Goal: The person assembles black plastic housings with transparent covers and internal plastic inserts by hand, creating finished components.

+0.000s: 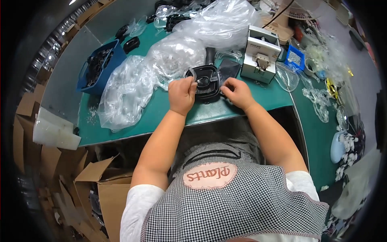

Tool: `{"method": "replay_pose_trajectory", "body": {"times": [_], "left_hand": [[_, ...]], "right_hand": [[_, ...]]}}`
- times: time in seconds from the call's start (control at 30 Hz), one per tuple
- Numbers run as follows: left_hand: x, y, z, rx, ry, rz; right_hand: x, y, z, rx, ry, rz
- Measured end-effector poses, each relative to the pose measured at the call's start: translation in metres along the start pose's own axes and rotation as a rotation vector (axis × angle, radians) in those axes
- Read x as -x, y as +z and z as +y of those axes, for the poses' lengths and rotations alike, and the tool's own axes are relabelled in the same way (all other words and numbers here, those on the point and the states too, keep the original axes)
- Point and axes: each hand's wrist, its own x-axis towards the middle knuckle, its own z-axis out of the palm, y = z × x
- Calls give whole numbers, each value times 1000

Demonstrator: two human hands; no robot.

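On the green table near its front edge lies a black plastic piece [207, 90], squarish with rounded corners and a round recess in its middle. My left hand [181, 96] is closed at its left rim, the fingers pinched together. A small greyish strip shows by those fingertips; whether they grip it I cannot make out. At the right rim my right hand [238, 93] is curled, thumb and forefinger meeting close to the edge. What is between them is too small to tell. Just behind stands a white boxy device [261, 56] with a metal fitting on its front.
Large clear plastic bags [128, 94] cover the table's left and middle. A blue basket [115, 64] of dark parts stands at the left. On the right are a small blue tray [295, 57] and a clear plastic cover [287, 76]. Open cardboard boxes [115, 201] stand below left.
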Motion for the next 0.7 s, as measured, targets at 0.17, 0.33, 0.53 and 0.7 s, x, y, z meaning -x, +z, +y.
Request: {"method": "replay_pose_trajectory", "body": {"times": [0.17, 0.33, 0.53, 0.7], "left_hand": [[2, 7, -6, -51, -91, -33], [6, 13, -21, -28, -405, 66], [4, 14, -30, -21, -607, 64], [6, 14, -28, -43, -628, 12]], "right_hand": [[-4, -3, 5, -192, 78, 50], [-9, -4, 10, -228, 79, 55], [-13, -11, 10, -375, 134, 32], [-16, -12, 14, -439, 192, 39]]}}
